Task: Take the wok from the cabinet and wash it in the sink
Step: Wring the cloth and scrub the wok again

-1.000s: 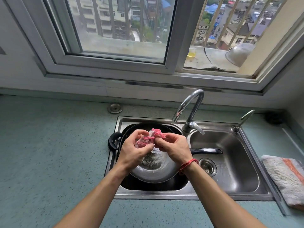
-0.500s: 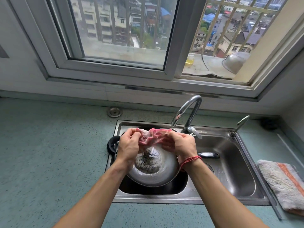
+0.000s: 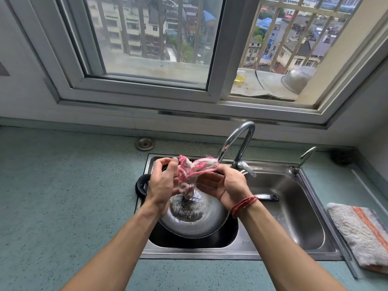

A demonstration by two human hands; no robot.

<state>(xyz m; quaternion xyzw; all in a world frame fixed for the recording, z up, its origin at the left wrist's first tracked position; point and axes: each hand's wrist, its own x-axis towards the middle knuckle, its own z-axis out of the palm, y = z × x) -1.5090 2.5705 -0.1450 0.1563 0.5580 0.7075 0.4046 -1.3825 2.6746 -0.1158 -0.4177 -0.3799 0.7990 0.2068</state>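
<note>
- Wok (image 3: 195,219) sits in the left basin of the sink (image 3: 298,252), dirty water pooled at its bottom, handle (image 3: 265,197) reaching over the divider.
- Left hand (image 3: 162,183) and right hand (image 3: 225,186) both closed on a wet pink cloth (image 3: 192,175), held above the wok.
- Risk: wrung drips may fall outside the sink; the wok could rock if pressed off-centre.
- Table (image 3: 63,196): speckled green, a folded towel (image 3: 361,234) at its right edge.
- Room: window above, faucet (image 3: 239,143) at the sink's back edge.

One wok (image 3: 195,219), one pink rag (image 3: 190,175), two hands (image 3: 162,183) (image 3: 225,185), one tap (image 3: 239,143), one folded cloth (image 3: 361,234) on the worktop (image 3: 63,196), one metal bowl (image 3: 298,77) outside.
</note>
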